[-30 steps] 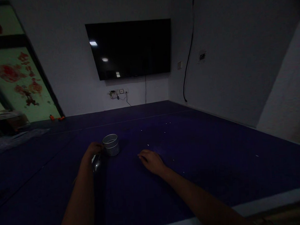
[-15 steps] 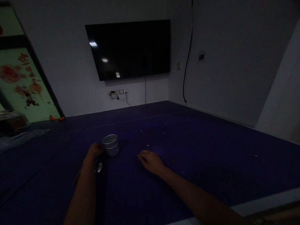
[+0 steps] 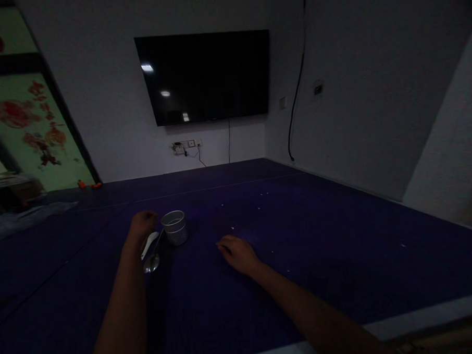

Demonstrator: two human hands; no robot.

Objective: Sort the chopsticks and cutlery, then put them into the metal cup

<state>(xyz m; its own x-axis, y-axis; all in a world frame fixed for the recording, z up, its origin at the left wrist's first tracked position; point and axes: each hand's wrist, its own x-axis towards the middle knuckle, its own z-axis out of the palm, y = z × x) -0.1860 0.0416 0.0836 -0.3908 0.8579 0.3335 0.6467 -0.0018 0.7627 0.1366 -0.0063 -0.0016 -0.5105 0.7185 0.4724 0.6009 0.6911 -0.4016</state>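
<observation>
My left hand [image 3: 143,223] hovers left of a silver metal cup [image 3: 174,229], fingers loosely bent and nothing visible in them. Just below it lie a white spoon [image 3: 148,244], partly covered by the hand and wrist, and a shiny metal spoon [image 3: 152,262] whose handle runs up toward the cup. The cup stands upright with its mouth facing up. To the right, my right hand [image 3: 238,254] rests on the dark blue surface [image 3: 210,303] with its fingers curled in, apart from the cup and spoons; no object shows in it.
Small white scraps [image 3: 232,228] are scattered around and beyond my right hand. Crumpled clear plastic [image 3: 30,214] and a box [image 3: 19,189] sit at the far left, near orange objects [image 3: 88,184]. A television [image 3: 208,76] hangs on the back wall; a black cable [image 3: 297,91] runs down the right wall.
My left hand has moved up and left, off the metal spoon's handle. Both spoons now show more fully. A thin stick left of my forearm is now hidden. My right hand stays put.
</observation>
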